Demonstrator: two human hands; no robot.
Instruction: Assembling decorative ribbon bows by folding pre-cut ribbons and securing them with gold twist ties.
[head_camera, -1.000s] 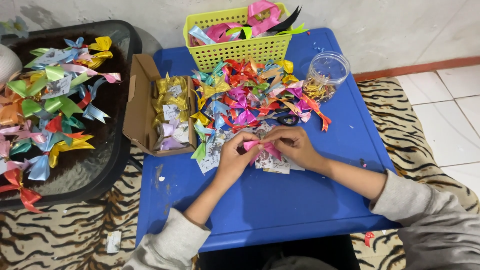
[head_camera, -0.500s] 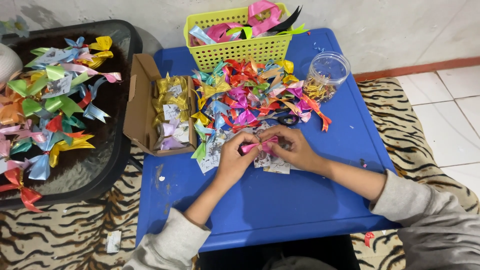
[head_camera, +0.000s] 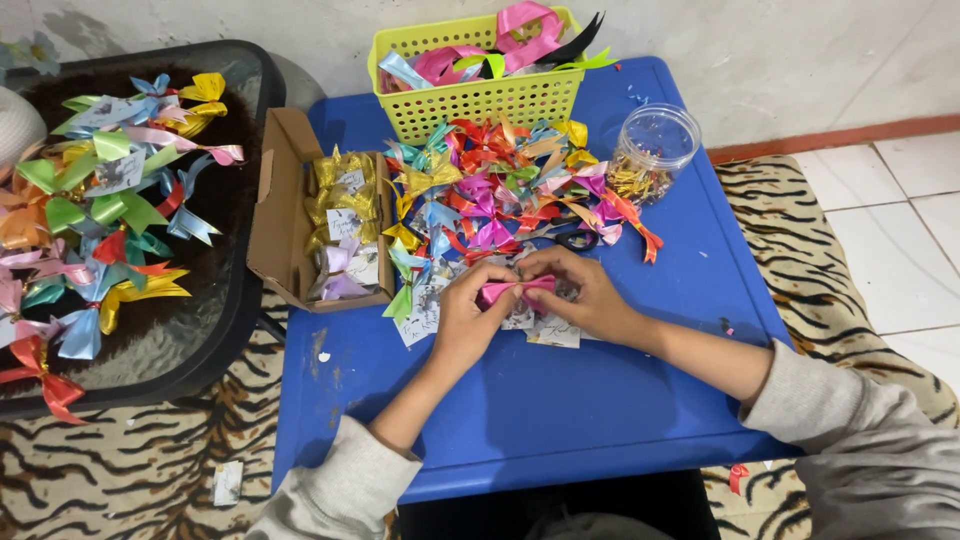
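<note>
While your left hand (head_camera: 468, 318) and right hand (head_camera: 585, 298) stay pinched on the pink ribbon bow (head_camera: 517, 290) mid-frame | bow's barely shifted, tucked tighter between fingertips | looks like shaping's still underway | ribbon pile (head_camera: 500, 185) just above, cardboard box (head_camera: 320, 225) left.

One basket (head_camera: 480, 100), one jar (head_camera: 652, 150) (clear), one box (head_camera: 285, 215)
</note>
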